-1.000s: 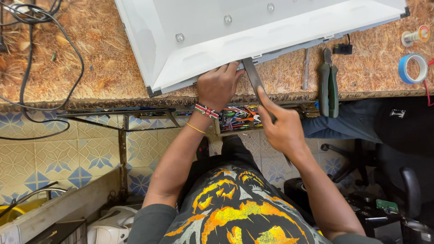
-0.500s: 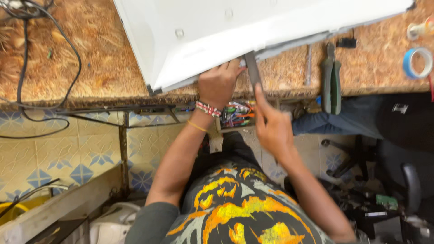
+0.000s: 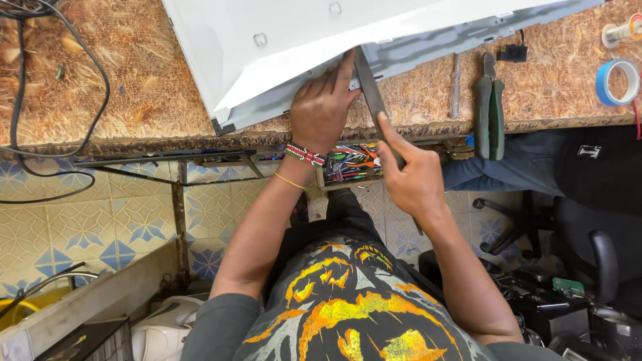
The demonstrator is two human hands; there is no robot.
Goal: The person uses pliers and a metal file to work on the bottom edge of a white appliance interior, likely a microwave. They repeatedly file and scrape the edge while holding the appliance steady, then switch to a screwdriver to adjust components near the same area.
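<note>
My left hand (image 3: 321, 107) presses flat on the white panel (image 3: 281, 47) at the bench (image 3: 120, 100) edge; my right hand (image 3: 411, 177) grips the flat blade (image 3: 370, 90) wedged in its seam. I'd lever gently, holding the panel steady.

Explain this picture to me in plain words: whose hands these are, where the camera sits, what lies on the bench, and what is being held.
The camera sits on a person's head and looks down, so you see their own arms and patterned shirt. There is no machine here. The left hand presses on the near edge of a big white panel lying on a rough wooden bench. The right hand holds a flat grey metal tool, its tip at the panel's edge. To the right on the bench lie green-handled pliers, a thin screwdriver and a blue tape roll. Black cables loop at the left.
</note>
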